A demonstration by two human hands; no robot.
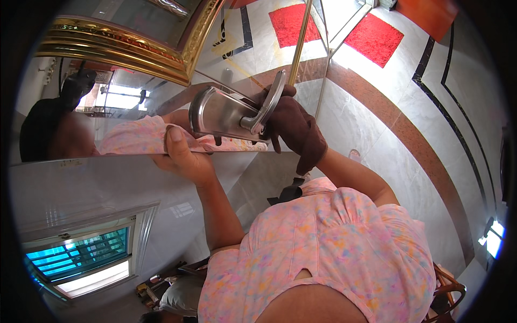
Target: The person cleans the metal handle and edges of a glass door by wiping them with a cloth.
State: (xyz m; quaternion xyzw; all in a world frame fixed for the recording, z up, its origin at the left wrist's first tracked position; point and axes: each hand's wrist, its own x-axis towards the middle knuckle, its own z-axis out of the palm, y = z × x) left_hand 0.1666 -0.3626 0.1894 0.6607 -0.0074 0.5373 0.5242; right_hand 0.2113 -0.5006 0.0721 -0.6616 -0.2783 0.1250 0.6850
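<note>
My left hand [183, 157], bare, holds the lower edge of a glossy, mirror-like panel [133, 133], its thumb lying against the shiny face. A silver metal lever handle [270, 107] with a broad curved backplate [220, 113] stands out beside it, to the right. My right hand [297, 127], in a dark brown glove, is at the lever's far side. The lever hides part of its fingers, so how they close on it cannot be told. The pink patterned dress and a dark head-worn device show as reflections in the panel.
An ornate gold frame [121, 46] is at the upper left. Two red mats [375, 39] lie on the marble floor [363, 109], near a brown curved band. A blue-tinted window [80, 252] is at the lower left. Beside it, a partly seen person [181, 296] is near the bottom edge.
</note>
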